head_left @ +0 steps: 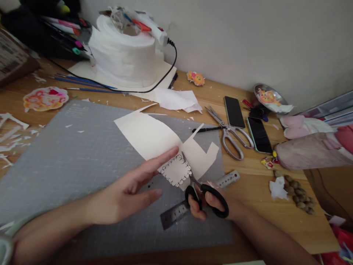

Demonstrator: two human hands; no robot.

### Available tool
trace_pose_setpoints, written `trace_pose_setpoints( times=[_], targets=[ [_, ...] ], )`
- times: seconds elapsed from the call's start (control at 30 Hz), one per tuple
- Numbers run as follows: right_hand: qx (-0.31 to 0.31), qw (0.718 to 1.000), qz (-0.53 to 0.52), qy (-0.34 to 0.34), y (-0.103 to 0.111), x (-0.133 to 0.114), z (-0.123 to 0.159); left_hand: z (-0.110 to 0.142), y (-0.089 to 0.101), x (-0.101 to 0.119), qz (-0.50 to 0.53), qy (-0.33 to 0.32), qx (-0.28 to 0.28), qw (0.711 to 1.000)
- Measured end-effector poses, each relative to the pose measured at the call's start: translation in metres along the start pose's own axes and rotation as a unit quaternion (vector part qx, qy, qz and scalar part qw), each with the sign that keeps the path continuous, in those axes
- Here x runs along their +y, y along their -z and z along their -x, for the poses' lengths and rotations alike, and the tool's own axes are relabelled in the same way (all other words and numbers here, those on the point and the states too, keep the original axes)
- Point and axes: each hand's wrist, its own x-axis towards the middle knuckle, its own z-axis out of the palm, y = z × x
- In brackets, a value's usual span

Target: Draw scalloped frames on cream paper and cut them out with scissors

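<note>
My right hand [198,206] grips black-handled scissors [213,200], its fingers through the loops. The blades meet a sheet of white paper [146,132] beside a squarish drawing with a scalloped black outline [176,171]. My left hand [132,187] has its fingers stretched forward, fingertips against the paper near the drawing's upper edge, and the thumb held apart. Another irregular part of the paper [201,151] extends to the right of the blades. Beneath lies a grey cutting mat [91,147]. A steel ruler [173,215] lies partly hidden under my right hand.
Large silver scissors [233,136], a black pen [206,129] and two phones [234,112] lie to the right. At the back stand a tissue roll [124,59] and a metal bowl [268,97]. Paper scraps [12,127] and a painted cutout [45,98] lie left.
</note>
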Motion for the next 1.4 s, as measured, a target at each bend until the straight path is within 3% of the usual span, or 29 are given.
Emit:
trace_pose_setpoints(
  times=[0.5, 1.0, 1.17, 1.27, 1.4],
  targets=[
    [0.025, 0.997, 0.068, -0.009, -0.006, -0.007, -0.003, 0.007, -0.012, 0.001, -0.082, -0.010, 0.010, 0.997],
    [0.063, 0.995, 0.066, -0.034, -0.020, -0.015, -0.004, 0.009, -0.016, 0.010, -0.190, -0.017, -0.025, 0.981],
    [0.064, 0.996, 0.048, -0.040, -0.019, -0.012, -0.004, 0.011, -0.014, 0.007, -0.131, -0.003, -0.010, 0.991],
    [0.066, 0.996, 0.040, -0.041, -0.019, -0.011, -0.004, 0.005, -0.016, 0.006, -0.017, 0.020, 0.043, 0.999],
    [0.066, 0.996, 0.027, -0.047, -0.020, -0.010, -0.005, -0.007, -0.021, 0.009, 0.124, 0.022, 0.138, 0.982]
  ],
)
